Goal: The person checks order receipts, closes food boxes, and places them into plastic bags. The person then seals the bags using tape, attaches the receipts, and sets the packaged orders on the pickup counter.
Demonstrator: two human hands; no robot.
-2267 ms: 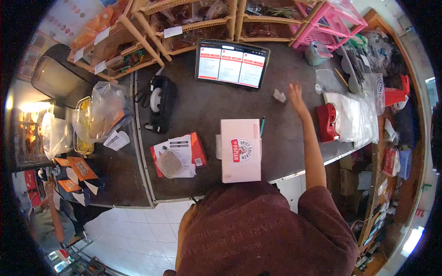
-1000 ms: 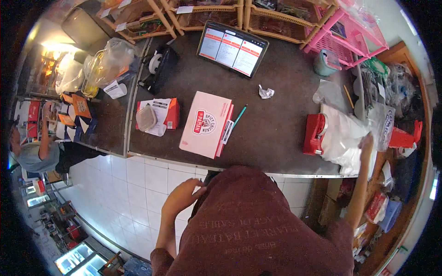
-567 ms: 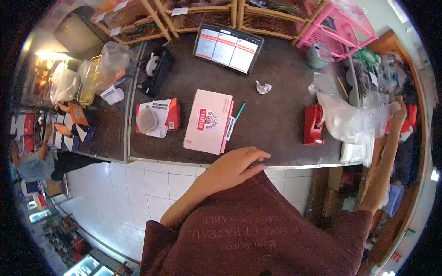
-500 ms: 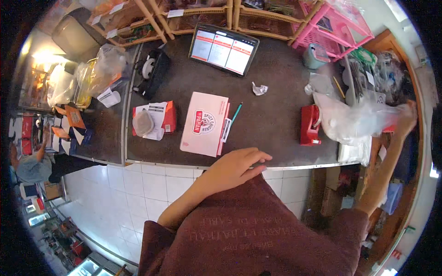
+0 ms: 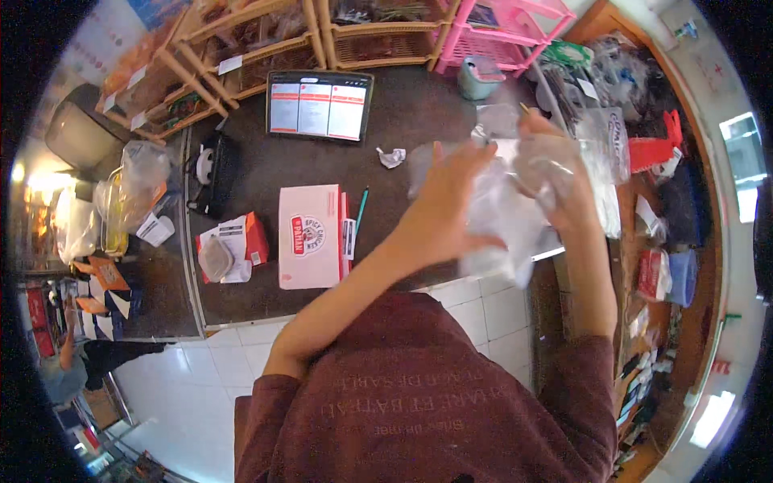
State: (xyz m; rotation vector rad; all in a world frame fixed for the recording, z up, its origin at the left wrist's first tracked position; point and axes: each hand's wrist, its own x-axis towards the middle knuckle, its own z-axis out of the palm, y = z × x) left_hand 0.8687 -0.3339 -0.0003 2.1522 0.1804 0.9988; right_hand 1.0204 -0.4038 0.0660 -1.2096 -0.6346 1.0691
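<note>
A clear plastic bag (image 5: 493, 213) blurs right of the frame's centre between both hands, the left hand (image 5: 441, 208) with thumb and fingers spread wide beside it, the right hand (image 5: 565, 179) amid bunched plastic, its grip impossible to tell, over the dark counter (image 5: 250, 165).

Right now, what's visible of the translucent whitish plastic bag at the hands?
The translucent whitish plastic bag looks thin, limp and crumpled, with glossy highlights. It hangs by the front edge of the dark tabletop, bunched at the right hand's grip; the left hand's grip is spread open against it in view, contact unclear. Motion blur hides its mouth.
</note>
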